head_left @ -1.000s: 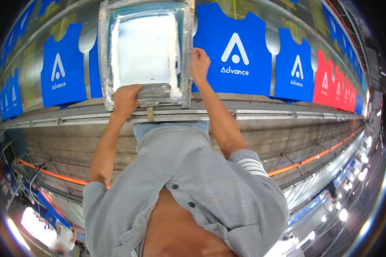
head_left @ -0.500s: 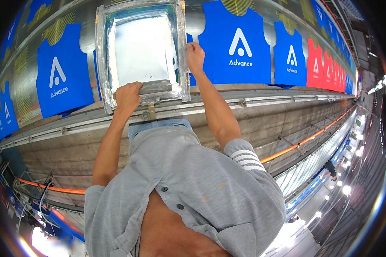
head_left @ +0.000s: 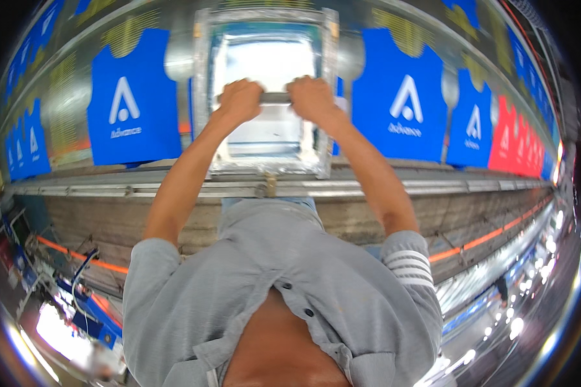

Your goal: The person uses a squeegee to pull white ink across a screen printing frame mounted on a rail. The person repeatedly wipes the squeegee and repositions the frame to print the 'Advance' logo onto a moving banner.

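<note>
Both hands grip a squeegee that lies crosswise about midway along a screen printing frame. My left hand is wrapped over its left end, and my right hand is closed over its right end. White ink covers the mesh beyond the squeegee. Nearer to me, a paler strip of mesh shows between thick white ink edges. What lies under the frame is mostly hidden.
Blue sleeveless garment pieces with white prints lie left and right of the frame. Red pieces follow farther right. A metal rail edges the long table before me. An orange pipe runs behind at right.
My right hand has let go of the frame's right side and taken hold of the squeegee. The squeegee has moved from the frame's near end to about its middle. My view has shifted.
</note>
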Motion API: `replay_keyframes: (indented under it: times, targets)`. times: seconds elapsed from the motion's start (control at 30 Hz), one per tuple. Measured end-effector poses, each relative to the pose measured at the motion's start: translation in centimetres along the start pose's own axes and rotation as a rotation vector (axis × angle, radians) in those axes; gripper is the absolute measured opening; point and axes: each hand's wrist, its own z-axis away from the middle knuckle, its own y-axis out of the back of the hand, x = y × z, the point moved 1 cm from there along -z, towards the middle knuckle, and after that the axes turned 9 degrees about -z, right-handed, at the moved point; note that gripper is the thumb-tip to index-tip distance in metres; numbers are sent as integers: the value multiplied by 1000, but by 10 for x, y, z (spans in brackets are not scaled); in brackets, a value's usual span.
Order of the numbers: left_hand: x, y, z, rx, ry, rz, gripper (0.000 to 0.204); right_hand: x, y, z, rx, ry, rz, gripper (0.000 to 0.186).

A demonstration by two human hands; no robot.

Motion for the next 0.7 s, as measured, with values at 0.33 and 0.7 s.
replay_keyframes:
  times: [0.33, 0.7]
  targets:
    - [-83, 48, -137, 114, 24, -80, 30, 76, 48, -134, 241, 53, -3, 27]
    - [-10, -45, 59, 33, 49, 8, 38, -14, -65, 44, 303, 152, -58, 13]
